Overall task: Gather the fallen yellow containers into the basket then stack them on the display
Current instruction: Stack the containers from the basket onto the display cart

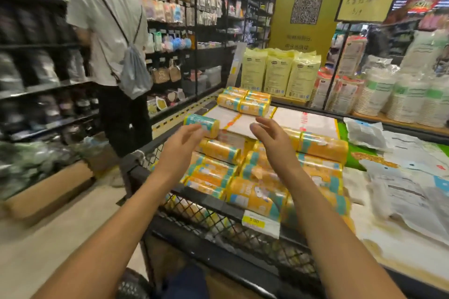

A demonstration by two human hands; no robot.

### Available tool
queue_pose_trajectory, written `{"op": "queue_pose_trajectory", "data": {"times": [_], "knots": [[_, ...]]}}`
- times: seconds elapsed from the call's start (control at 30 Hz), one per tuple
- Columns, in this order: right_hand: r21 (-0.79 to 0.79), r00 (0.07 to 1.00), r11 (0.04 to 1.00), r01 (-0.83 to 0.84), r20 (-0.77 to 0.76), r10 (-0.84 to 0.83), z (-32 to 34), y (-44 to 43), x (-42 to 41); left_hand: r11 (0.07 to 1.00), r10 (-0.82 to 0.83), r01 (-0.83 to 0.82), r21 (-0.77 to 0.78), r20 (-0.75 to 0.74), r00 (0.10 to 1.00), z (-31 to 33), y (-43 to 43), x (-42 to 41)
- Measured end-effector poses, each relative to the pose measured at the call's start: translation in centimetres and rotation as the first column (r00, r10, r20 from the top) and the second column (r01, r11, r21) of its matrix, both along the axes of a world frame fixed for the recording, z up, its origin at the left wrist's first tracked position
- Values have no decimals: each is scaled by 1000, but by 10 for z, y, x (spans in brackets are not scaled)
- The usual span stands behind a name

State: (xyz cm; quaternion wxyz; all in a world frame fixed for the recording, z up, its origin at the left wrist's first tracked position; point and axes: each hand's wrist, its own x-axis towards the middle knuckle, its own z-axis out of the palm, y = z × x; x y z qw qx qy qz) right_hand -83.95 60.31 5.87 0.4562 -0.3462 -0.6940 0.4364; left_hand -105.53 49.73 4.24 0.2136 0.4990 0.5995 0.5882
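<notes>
Yellow roll point(201, 125) sits in your left hand point(181, 143), fingers closed around its near end, held up above the left side of the display bin point(218, 221). Your right hand point(272, 138) hovers beside it, open and empty, fingers spread and gently curled. Below both hands, more yellow rolls point(255, 192) lie stacked in rows inside the wire-mesh bin, with another small pile point(244, 101) at its far end. A shopper point(109, 31) stands in the aisle to your left.
</notes>
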Motion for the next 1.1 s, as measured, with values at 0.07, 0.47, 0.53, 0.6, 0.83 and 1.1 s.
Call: {"op": "queue_pose_trajectory", "data": {"times": [0.07, 0.47, 0.53, 0.6, 0.83, 1.1], "knots": [[-15, 997, 997, -75, 16, 75, -6, -20, -34, 997, 75, -75, 31, -11, 997, -1, -32, -20], [-66, 858, 899, -433, 275, 434, -113, -154, -215, 849, 526, -515, -118, 99, 845, -140, -233, -159], [58, 819, 888, -455, 417, 393, -150, -176, -234, 797, 597, -567, -208, 129, 792, -189, -268, -171], [85, 769, 854, -514, 486, 415, -184, -199, -250, 738, 661, -602, -305, 149, 735, -237, -296, -175], [-378, 581, 776, -505, 516, 629, -323, -232, -298, 533, 800, -572, -624, 151, 581, -384, -353, -171], [-670, 405, 695, -262, 578, 709, -469, -248, -314, 298, 863, -432, -851, 47, 503, -498, -374, -160]]}}
